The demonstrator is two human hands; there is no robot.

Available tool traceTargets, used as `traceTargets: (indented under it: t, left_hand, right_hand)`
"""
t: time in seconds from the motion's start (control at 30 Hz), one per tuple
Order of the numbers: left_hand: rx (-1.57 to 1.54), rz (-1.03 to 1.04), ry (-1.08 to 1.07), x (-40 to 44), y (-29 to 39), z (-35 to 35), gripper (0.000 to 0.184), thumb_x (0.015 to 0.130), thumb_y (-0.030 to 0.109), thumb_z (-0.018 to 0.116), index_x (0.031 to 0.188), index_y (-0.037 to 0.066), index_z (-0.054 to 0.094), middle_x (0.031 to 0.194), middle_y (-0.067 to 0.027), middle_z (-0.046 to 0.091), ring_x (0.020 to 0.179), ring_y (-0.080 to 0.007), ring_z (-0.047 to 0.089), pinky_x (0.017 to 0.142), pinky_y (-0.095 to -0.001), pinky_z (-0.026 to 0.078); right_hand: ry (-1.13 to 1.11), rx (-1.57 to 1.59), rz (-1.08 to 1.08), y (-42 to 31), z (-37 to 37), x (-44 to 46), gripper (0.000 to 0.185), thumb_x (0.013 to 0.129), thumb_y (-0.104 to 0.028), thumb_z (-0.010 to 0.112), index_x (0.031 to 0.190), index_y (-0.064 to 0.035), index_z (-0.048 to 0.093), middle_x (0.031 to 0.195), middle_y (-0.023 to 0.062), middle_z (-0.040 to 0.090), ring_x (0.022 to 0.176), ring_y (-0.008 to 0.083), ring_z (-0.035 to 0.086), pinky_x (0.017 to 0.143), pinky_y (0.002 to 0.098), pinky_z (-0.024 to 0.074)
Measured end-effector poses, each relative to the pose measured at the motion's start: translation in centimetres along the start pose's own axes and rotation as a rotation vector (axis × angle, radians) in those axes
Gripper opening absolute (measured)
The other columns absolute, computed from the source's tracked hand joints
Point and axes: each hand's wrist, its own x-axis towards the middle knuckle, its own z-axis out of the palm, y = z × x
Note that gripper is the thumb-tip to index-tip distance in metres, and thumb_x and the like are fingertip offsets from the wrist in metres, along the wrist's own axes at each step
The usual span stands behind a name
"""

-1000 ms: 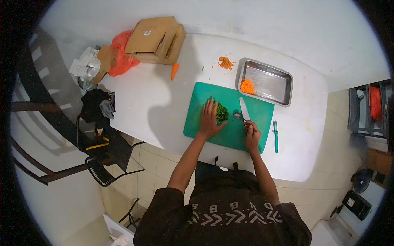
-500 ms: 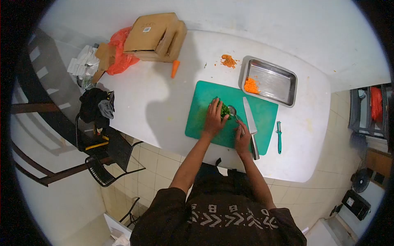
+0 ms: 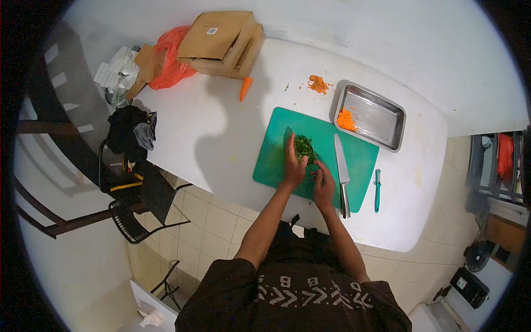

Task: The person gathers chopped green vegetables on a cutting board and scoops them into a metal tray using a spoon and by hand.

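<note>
Chopped green herbs lie in a small heap on the green cutting board. My left hand stands on edge along the left side of the heap, fingers stretched out, holding nothing. At the heap's lower right, my right hand is closed around a spoon; its bowl is hard to make out against the greens. A kitchen knife rests on the board just right of my right hand, with its blade pointing away from me.
Beyond the board sits a steel tray with chopped carrot in its near-left corner. Carrot peelings, a carrot piece and cardboard boxes are at the back. A green peeler lies at the right.
My left hand has turned from palm-down over the greens to upright on its edge beside them. The spoon's bowl has shifted nearer the heap. The whole view has shifted slightly.
</note>
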Motion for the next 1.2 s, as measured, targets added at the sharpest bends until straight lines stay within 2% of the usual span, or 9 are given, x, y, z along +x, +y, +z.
traceTargets:
  t: [0.17,0.33,0.4,0.53,0.6,0.87,0.97,1.13,1.2]
  left_hand:
    - [0.075,0.061,-0.048,-0.5,-0.7,-0.1,0.089,0.100,0.057,0.050,0.158,-0.004,0.022,0.161,-0.0268,0.028,0.150,-0.0437,0.026,0.122,-0.0527,0.022]
    - [0.174,0.031,-0.041,-0.6,-0.4,-1.2,0.072,0.100,0.048,0.055,0.151,0.000,0.040,0.154,-0.0234,0.039,0.144,-0.0416,0.034,0.119,-0.0531,0.027]
    - [0.419,0.065,-0.059,-0.4,-1.0,-2.6,0.052,0.096,0.035,0.067,0.137,0.004,0.056,0.146,-0.0196,0.046,0.134,-0.0402,0.044,0.112,-0.0527,0.037]
    - [0.459,-0.096,0.021,0.8,0.9,-3.9,0.047,0.089,0.026,0.076,0.128,0.006,0.060,0.135,-0.0192,0.055,0.126,-0.0410,0.051,0.107,-0.0515,0.042]
    - [0.502,-0.209,-0.111,1.2,0.9,-4.3,0.048,0.083,0.022,0.082,0.124,0.006,0.063,0.126,-0.0151,0.062,0.117,-0.0370,0.059,0.096,-0.0468,0.050]
    - [0.318,-0.249,-0.167,1.1,0.7,-4.5,0.041,0.080,0.009,0.082,0.118,0.009,0.065,0.118,-0.0125,0.066,0.110,-0.0338,0.063,0.094,-0.0445,0.052]
    - [0.293,-0.141,-0.193,0.4,0.1,-4.9,0.036,0.080,0.004,0.080,0.114,0.008,0.067,0.117,-0.0118,0.066,0.110,-0.0339,0.063,0.094,-0.0437,0.052]
    - [0.384,0.042,-0.226,-1.0,-0.6,-4.9,0.034,0.082,0.000,0.077,0.113,0.008,0.067,0.118,-0.0109,0.064,0.114,-0.0329,0.061,0.095,-0.0445,0.052]
    - [0.402,0.033,-0.264,-1.4,-0.4,-5.2,0.037,0.080,0.001,0.079,0.115,0.008,0.068,0.125,-0.0123,0.063,0.120,-0.0345,0.060,0.100,-0.0459,0.050]
  right_hand:
    - [-0.058,-0.339,-0.348,1.0,-0.2,-0.2,0.033,0.105,-0.009,0.050,0.135,-0.0046,0.061,0.128,0.0210,0.067,0.096,0.0307,0.072,0.087,0.0408,0.0555]
    - [-0.016,-0.183,-0.183,1.3,-2.9,0.6,0.033,0.106,-0.011,0.048,0.136,-0.0039,0.060,0.127,0.0211,0.067,0.091,0.0287,0.072,0.085,0.0377,0.0560]
    - [-0.038,-0.174,-0.140,1.6,-4.2,2.2,0.034,0.108,-0.015,0.045,0.136,-0.0036,0.060,0.129,0.0173,0.067,0.089,0.0235,0.070,0.079,0.0346,0.0558]
    - [-0.130,0.011,0.074,2.1,-4.2,5.5,0.039,0.111,-0.027,0.042,0.138,-0.0037,0.059,0.130,0.0110,0.066,0.084,0.0173,0.068,0.069,0.0295,0.0555]
    - [-0.209,0.090,0.106,2.2,-4.1,6.7,0.041,0.111,-0.029,0.043,0.139,-0.0036,0.058,0.131,0.0106,0.066,0.086,0.0178,0.068,0.069,0.0298,0.0563]
    - [-0.420,0.332,0.278,3.0,-4.5,7.4,0.045,0.110,-0.036,0.048,0.140,-0.0047,0.058,0.129,0.0087,0.068,0.090,0.0222,0.071,0.074,0.0334,0.0587]
    - [-0.412,0.349,0.171,3.8,-5.5,5.6,0.045,0.110,-0.037,0.047,0.140,-0.0056,0.058,0.130,0.0095,0.068,0.090,0.0210,0.071,0.074,0.0327,0.0580]
    - [-0.448,-0.173,-0.114,3.5,-6.4,2.4,0.035,0.110,-0.021,0.047,0.139,-0.0075,0.060,0.124,0.0165,0.069,0.087,0.0200,0.072,0.075,0.0346,0.0576]
    - [-0.395,-0.164,-0.155,3.1,-6.0,1.8,0.034,0.109,-0.018,0.047,0.138,-0.0069,0.060,0.121,0.0173,0.070,0.086,0.0211,0.071,0.075,0.0354,0.0577]
